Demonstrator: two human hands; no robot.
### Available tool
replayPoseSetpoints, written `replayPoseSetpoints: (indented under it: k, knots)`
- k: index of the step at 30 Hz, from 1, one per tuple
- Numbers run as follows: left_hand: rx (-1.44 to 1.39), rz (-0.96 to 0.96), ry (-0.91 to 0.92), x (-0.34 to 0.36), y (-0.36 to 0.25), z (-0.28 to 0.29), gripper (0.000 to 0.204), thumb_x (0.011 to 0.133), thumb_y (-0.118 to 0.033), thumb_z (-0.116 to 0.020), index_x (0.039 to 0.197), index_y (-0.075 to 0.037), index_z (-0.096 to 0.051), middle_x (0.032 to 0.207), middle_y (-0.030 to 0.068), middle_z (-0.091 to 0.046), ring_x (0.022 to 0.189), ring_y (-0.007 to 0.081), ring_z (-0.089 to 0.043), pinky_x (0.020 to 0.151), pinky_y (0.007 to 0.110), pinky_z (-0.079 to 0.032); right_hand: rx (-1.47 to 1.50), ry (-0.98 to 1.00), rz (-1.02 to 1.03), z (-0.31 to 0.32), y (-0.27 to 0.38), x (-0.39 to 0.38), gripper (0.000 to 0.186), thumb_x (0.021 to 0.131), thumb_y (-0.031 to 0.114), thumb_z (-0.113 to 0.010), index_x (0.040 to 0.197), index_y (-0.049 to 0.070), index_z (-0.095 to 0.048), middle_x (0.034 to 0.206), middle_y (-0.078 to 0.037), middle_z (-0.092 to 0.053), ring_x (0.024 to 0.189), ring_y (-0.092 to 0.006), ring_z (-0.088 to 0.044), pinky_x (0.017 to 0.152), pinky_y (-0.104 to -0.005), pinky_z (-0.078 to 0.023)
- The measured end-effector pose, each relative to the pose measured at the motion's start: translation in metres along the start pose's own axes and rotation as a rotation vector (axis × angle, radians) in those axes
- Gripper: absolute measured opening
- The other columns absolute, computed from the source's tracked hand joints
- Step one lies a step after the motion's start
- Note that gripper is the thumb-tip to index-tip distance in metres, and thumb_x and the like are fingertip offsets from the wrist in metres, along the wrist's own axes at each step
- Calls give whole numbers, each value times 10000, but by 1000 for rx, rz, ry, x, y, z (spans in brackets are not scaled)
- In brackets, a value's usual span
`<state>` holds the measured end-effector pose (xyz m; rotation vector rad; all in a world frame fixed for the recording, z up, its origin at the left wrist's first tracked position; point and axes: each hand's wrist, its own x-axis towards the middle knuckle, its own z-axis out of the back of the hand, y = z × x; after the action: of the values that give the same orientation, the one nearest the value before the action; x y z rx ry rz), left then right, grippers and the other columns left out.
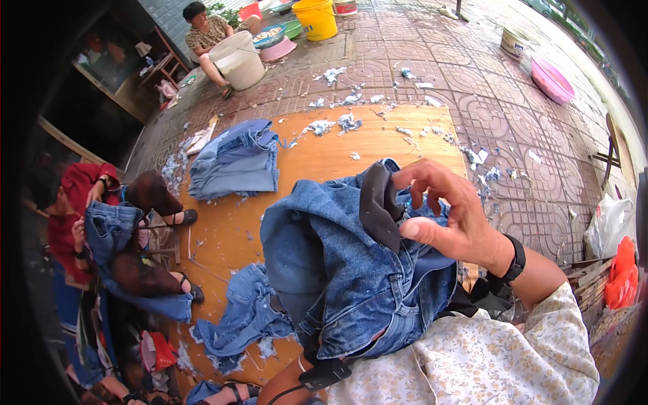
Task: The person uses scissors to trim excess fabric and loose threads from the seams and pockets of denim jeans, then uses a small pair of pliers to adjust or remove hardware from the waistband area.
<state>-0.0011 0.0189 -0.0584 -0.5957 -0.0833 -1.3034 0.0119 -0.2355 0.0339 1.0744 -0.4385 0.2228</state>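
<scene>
Head view: right hand [459, 223] curved beside black cloth [379, 210] on blue denim jeans [358, 270], fingers parted; left hand's grip was indiscernible.

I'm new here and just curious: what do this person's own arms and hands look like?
The right hand wears no glove; a black band circles its wrist. The pale right sleeve has a small floral print. By the left forearm sits a small black device with a thin dark cable. The left hand is hidden.
</scene>
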Motion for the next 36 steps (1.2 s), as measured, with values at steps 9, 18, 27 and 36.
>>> replayPoseSetpoints:
  k: [9,18,27,36]
  knots:
    - [288,8,-85,9,1,14,314,951,-207,-384,1233,-98,-467,1227,56,-503,1188,151,-451,1028,331,-345,746,-13,-485,-13,-23,8,133,903,158,-615,824,51,-621,684,63,-539,584,-14,-436,512,-173,-333]
    - [408,23,-105,12,1,23,279,936,-187,-427,1179,-98,-531,1175,63,-546,1153,166,-490,1007,352,-372,568,-52,-165,-7,-15,16,86,871,110,-647,879,27,-627,722,46,-568,635,-15,-496,542,-174,-380]
    - [494,4,-88,24,16,33,249,921,-166,-471,1125,-97,-594,1122,69,-588,1118,181,-528,986,373,-400,-80,148,257,-12,1,17,167,759,126,-733,871,38,-645,777,-66,-568,669,-225,-584,548,-315,-441]
    - [436,-66,-147,16,49,48,288,863,-126,-564,1144,-82,-607,1120,100,-611,1084,229,-568,963,410,-426,481,-228,-184,10,-25,17,96,897,94,-608,827,53,-556,755,68,-480,685,-27,-419,594,-200,-358]
